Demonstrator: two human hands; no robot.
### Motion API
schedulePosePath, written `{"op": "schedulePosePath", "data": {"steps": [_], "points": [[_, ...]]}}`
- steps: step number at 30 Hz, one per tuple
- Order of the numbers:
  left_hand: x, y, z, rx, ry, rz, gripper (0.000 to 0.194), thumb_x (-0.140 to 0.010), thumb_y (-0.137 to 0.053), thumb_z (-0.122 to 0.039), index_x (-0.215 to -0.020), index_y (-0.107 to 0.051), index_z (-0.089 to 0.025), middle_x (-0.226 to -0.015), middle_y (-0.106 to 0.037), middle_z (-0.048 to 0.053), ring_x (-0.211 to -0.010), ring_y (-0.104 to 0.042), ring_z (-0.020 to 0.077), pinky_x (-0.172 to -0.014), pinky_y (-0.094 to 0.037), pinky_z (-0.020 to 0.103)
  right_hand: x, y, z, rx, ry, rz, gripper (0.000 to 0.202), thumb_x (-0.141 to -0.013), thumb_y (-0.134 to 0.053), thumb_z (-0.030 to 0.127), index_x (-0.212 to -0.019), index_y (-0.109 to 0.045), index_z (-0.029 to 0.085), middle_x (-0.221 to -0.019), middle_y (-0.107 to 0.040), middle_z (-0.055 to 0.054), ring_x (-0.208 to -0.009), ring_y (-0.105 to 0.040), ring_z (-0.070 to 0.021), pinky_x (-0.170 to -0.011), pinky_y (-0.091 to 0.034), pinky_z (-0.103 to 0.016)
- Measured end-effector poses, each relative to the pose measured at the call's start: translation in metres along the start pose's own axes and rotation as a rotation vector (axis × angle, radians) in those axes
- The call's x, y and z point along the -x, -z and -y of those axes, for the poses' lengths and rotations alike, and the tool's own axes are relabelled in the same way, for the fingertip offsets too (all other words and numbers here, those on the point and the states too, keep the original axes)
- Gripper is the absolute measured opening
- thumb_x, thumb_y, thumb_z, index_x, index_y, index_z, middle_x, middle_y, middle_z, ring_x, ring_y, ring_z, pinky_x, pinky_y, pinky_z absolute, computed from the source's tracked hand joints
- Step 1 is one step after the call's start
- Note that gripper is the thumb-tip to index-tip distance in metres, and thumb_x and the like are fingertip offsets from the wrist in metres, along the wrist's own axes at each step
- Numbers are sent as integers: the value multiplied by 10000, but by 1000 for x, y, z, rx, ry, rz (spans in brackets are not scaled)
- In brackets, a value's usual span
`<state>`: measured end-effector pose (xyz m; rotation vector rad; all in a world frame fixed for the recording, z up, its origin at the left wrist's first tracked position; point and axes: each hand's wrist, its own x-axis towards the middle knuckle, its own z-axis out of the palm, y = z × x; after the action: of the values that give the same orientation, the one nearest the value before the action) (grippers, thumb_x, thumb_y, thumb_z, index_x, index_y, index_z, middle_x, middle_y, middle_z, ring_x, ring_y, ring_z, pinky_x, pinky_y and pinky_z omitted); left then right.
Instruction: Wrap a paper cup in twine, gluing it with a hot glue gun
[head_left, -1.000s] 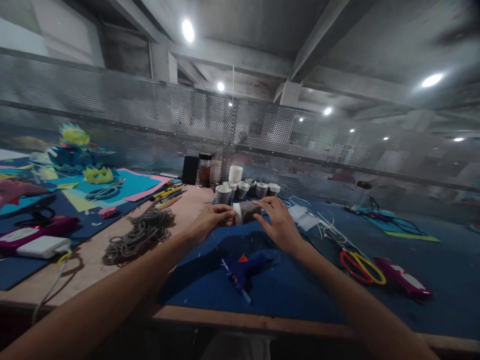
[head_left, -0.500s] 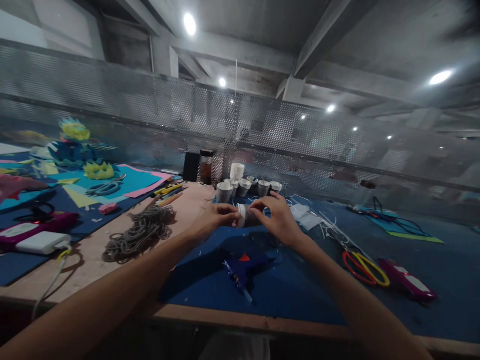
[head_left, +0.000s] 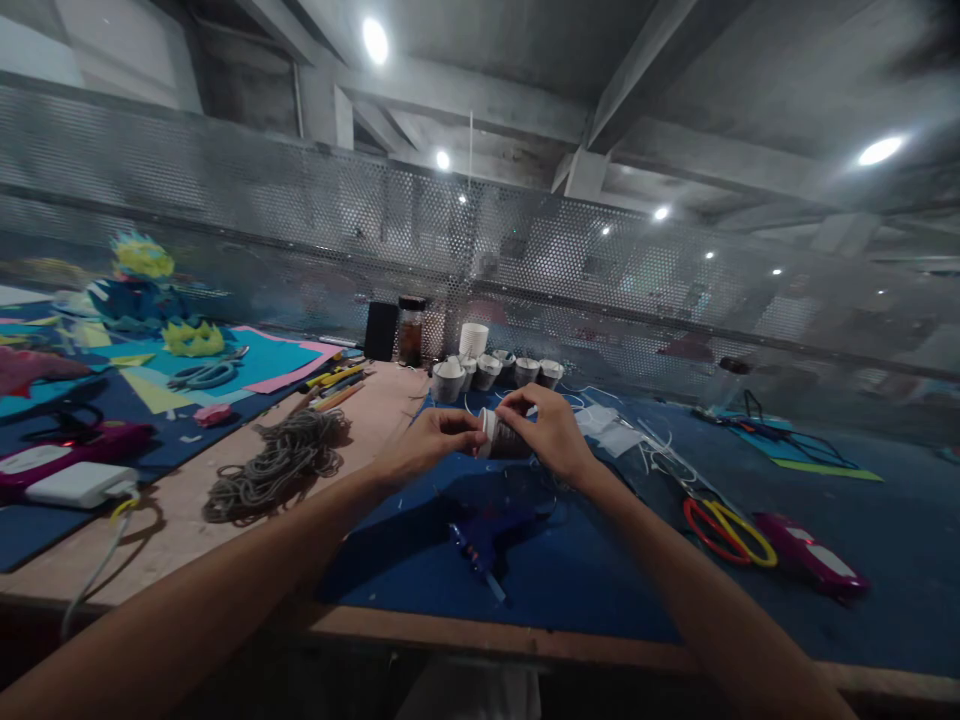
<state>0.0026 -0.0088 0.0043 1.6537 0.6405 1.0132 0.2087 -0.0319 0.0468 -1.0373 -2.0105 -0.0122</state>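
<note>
A small paper cup (head_left: pixel 507 442) lies on its side in the air between my hands, its white rim to the left and its body covered in grey cord. My left hand (head_left: pixel 433 440) pinches the rim with thumb and fingertips. My right hand (head_left: pixel 551 430) is closed over the top of the cup, thumb and forefinger pressed on it near the rim; whether they also hold a cord end is hidden. Below the cup, a blue glue gun (head_left: pixel 487 540) lies on the blue mat (head_left: pixel 585 590). To the left is a loose heap of grey cord (head_left: pixel 277 465).
Several grey-wrapped cups (head_left: pixel 487 372) and a stack of white cups (head_left: pixel 473 339) stand behind my hands. Scissors with red and yellow handles (head_left: pixel 724 530) and a purple power strip (head_left: pixel 810 555) lie right. Coloured paper (head_left: pixel 281 360) and blue scissors (head_left: pixel 206 372) lie left.
My right hand's fingers have drawn in closer on the cup near its rim, and more of the wrapped side shows. My left hand keeps its pinch. The view has shifted slightly.
</note>
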Motion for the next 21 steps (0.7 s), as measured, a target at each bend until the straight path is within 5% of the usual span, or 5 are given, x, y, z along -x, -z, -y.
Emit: {"op": "schedulePosePath", "data": {"steps": [21], "points": [[3,-3,-4,-40,-16,25,175,-760,-746,-311,-853,-753,-163,-779,-705,44,-739,-621,171,-711,-479,267,5,9,-5,32,56,-8,98,-913,-632,288,-870,-683,216,-846,-689,-12,-838,-627,-171,-877,-420,-337]]}}
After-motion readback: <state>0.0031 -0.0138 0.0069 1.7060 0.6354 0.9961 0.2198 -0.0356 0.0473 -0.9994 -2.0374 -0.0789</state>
